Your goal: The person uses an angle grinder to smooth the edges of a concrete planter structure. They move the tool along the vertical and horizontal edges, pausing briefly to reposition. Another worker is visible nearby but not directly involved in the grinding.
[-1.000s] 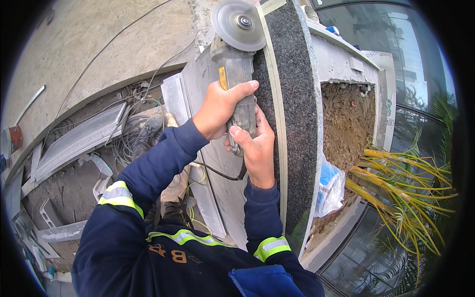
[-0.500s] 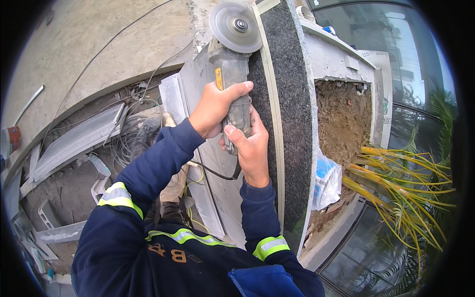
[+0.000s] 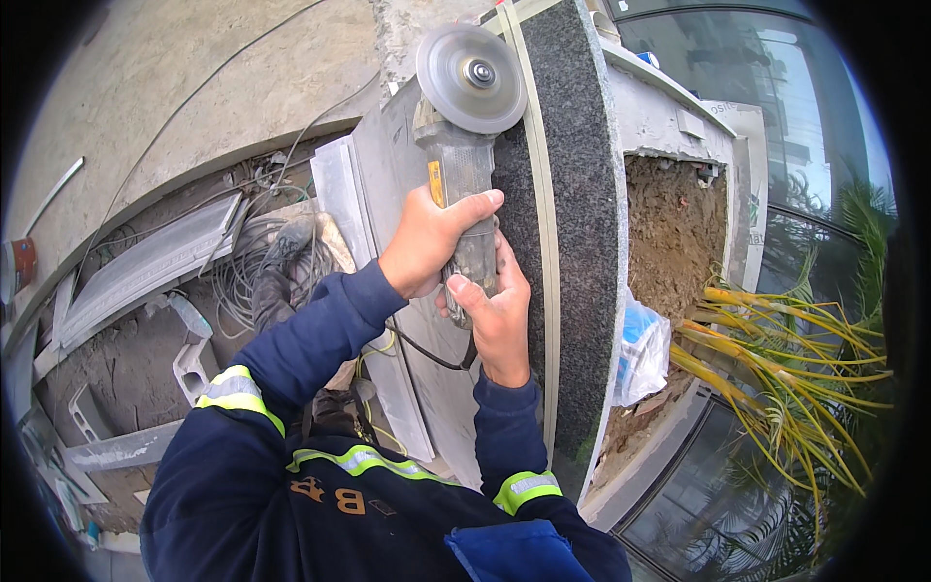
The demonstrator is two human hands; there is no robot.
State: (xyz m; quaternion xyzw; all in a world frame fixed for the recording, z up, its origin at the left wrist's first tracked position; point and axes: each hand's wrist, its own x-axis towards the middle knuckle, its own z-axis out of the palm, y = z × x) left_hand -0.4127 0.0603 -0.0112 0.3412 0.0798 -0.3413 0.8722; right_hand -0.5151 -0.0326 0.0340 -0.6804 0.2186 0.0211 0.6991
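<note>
Both hands grip a dusty grey angle grinder (image 3: 471, 179) with a yellow mark on its side. My left hand (image 3: 425, 242) wraps the body from the left, thumb across the top. Closer to me, my right hand (image 3: 499, 320) closes round the rear, thumb along the casing. At the far end, the round cutting disc (image 3: 451, 92) looks smooth and blurred. Its right edge overlaps the pale tape strip (image 3: 539, 184) on the dark speckled granite slab (image 3: 587, 252); contact cannot be made out. A black cord (image 3: 427, 355) trails from the grinder's rear.
Left of the slab stand grey panels (image 3: 335, 184). Coiled cable (image 3: 238, 281), a hollow block (image 3: 194, 369) and long boards (image 3: 145, 276) litter the ground. On the right are bare soil (image 3: 669, 228), a plastic bag (image 3: 642, 354), yellow-stemmed palm fronds (image 3: 776, 339) and glass panes (image 3: 766, 68).
The grinder has shifted a little nearer to me and slightly right, disc included. Both hands have moved with it, keeping their grip.
</note>
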